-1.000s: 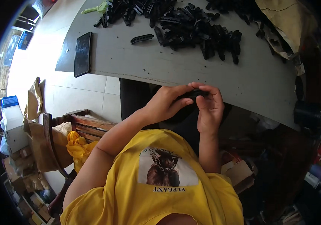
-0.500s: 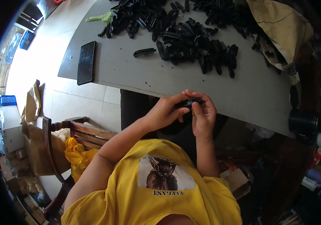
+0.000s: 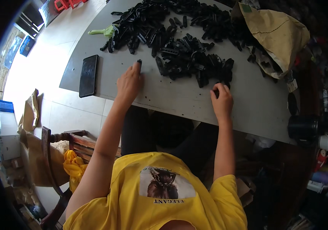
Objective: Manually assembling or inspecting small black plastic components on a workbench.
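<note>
My left hand (image 3: 128,83) is over the table left of the middle, slightly blurred. Its fingers close around a small black plastic part (image 3: 139,61), whose dark end sticks out past the fingertips. At the near right end of a heap of black plastic parts (image 3: 179,51), my right hand (image 3: 222,101) has thumb and fingers curled together on a dark piece, mostly hidden by the fingers. The heaped parts are narrow and slightly curved, and some show rows of slots.
A black phone (image 3: 89,76) lies near the grey table's (image 3: 171,97) left edge. A light green plastic tool (image 3: 103,31) touches the heap. An open brown paper bag (image 3: 275,36) lies at the right. A wooden chair (image 3: 83,143) stands left of my legs.
My hands were together at the table's near edge around a black part. They have separated and reached forward, left hand to the lone part's spot, right hand to the heap.
</note>
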